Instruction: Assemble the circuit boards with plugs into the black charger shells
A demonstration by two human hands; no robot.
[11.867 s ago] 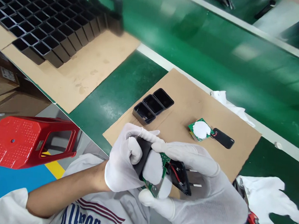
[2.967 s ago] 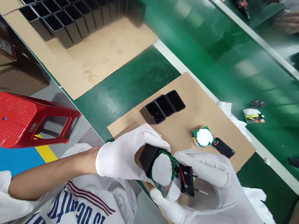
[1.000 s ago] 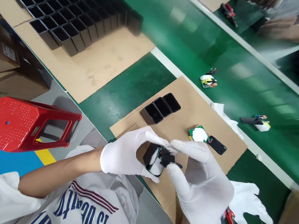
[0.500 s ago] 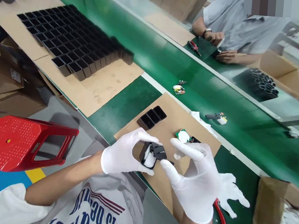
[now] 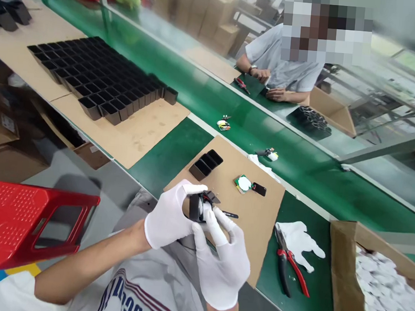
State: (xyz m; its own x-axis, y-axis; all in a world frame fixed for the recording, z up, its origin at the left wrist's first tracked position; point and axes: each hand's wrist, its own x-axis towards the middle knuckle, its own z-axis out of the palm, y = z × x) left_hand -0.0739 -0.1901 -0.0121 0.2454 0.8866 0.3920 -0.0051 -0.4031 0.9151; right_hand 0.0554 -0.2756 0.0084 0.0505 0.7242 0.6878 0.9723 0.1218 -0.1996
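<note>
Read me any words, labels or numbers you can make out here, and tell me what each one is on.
Shirt: large blue letters, upside down and cut off, not readable.
Label on the cardboard box: too small to read.
Sticker on the red stool: too blurred to read.
Nothing else carries text.

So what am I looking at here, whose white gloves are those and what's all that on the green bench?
The camera sits on a worker's head, looking down at their own gloved hands. The left hand grips a small black case while the right hand presses a lid part onto it. On the cardboard sheet lie three empty cases and a small circuit board. Red pliers and a spare glove lie to the right. Another person works across the green belt.
</note>
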